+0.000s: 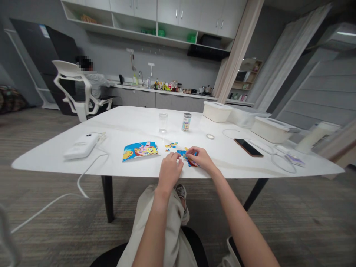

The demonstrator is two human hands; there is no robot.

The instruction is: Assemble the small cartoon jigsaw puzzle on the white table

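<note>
A partly assembled jigsaw puzzle (191, 163) in blue, red and yellow lies near the table's front edge. My right hand (202, 158) reaches over it and covers much of it, the fingertips pinched at a small puzzle piece on its left side. Just left of the puzzle, my left hand (169, 169) rests with curled fingers, thumb and forefinger close together; whatever they hold is too small to make out. Loose puzzle pieces (171, 145) are scattered beyond the hands. On the left lies a slightly curved reference picture (141, 150) with cartoon figures in a boat.
A clear jar (163, 123), a lidded printed jar (186, 122) and a ring-shaped lid (210, 136) occupy the white table (116, 128). At right are a phone (248, 147), cables and storage boxes (217, 112). A white power bank (82, 146) lies left. Behind, a person (96, 83) sits.
</note>
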